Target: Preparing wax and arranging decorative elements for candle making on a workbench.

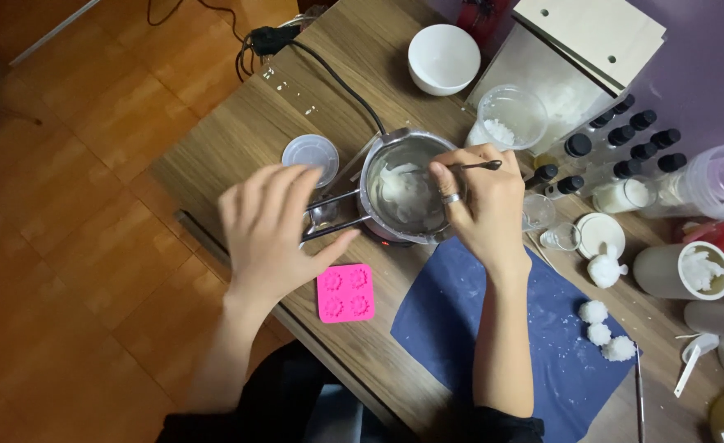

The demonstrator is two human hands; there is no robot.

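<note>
Hands apart: my right hand [478, 201] gripped a thin metal stirrer [470, 166] over the steel pot [405, 190] of white wax, while my left hand [273, 230], fingers spread, closed on nothing beside its handle [335, 215].

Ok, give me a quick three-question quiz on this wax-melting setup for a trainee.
1. True or false: the right hand holds a thin metal stirrer over the small metal pot.
2. Which thing lies nearest the left hand? A) white bowl B) pink flower mould C) dark-capped bottles
3. What colour is the mat under the right forearm?

Key: 1 true; 2 B; 3 blue.
</note>
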